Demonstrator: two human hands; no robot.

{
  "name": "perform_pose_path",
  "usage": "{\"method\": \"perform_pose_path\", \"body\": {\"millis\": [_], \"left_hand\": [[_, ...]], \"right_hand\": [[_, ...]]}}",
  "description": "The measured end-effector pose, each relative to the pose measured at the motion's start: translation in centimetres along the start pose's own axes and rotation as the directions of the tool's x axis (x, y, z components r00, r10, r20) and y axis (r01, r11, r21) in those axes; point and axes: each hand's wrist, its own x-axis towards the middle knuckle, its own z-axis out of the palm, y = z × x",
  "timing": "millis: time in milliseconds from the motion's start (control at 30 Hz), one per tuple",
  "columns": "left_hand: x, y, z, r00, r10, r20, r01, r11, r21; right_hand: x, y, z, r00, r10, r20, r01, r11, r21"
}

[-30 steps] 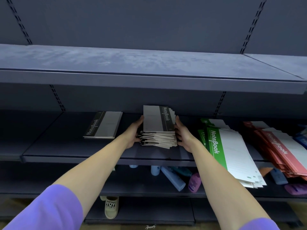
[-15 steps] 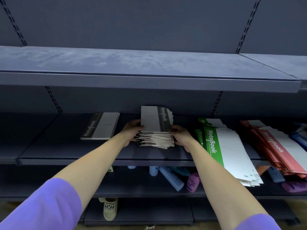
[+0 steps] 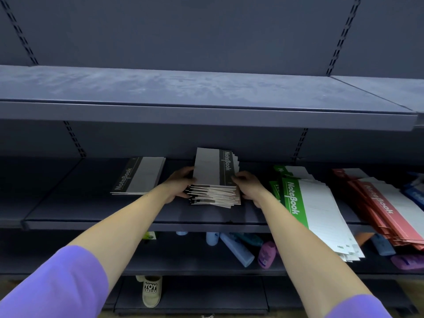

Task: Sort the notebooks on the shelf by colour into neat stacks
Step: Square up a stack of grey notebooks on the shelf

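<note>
A thick stack of black-and-white notebooks [image 3: 214,173] sits in the middle of the dark shelf [image 3: 137,222], its near edges fanned and uneven. My left hand [image 3: 181,184] grips its left side and my right hand [image 3: 246,185] grips its right side, fingers curled round the covers. A second small black-and-white pile [image 3: 140,176] lies to the left. Green notebooks [image 3: 309,207] lie fanned to the right, overhanging the shelf edge. Red notebooks [image 3: 385,207] lie further right, and a blue one [image 3: 414,193] shows at the frame edge.
An upper shelf [image 3: 206,111] hangs just above the notebooks. The shelf below holds several bottles [image 3: 236,249] lying on their sides. A beige shoe [image 3: 150,292] sits on the bottom shelf.
Both hands have curled in tighter on the sides of the black-and-white stack. The stack stays in the same place on the shelf.
</note>
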Motion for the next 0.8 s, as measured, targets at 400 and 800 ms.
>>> {"method": "perform_pose_path", "body": {"millis": [400,800], "left_hand": [[0.5,0.0,0.2,0.999,-0.033,0.034,0.035,0.998,-0.044],[3.7,-1.0,2.9,0.994,0.055,-0.092,-0.059,0.997,-0.042]], "right_hand": [[0.0,-0.1,0.8,0.997,-0.008,0.081,0.016,0.995,-0.095],[3.2,0.2,3.6,0.998,-0.01,-0.057,0.015,0.996,0.085]]}}
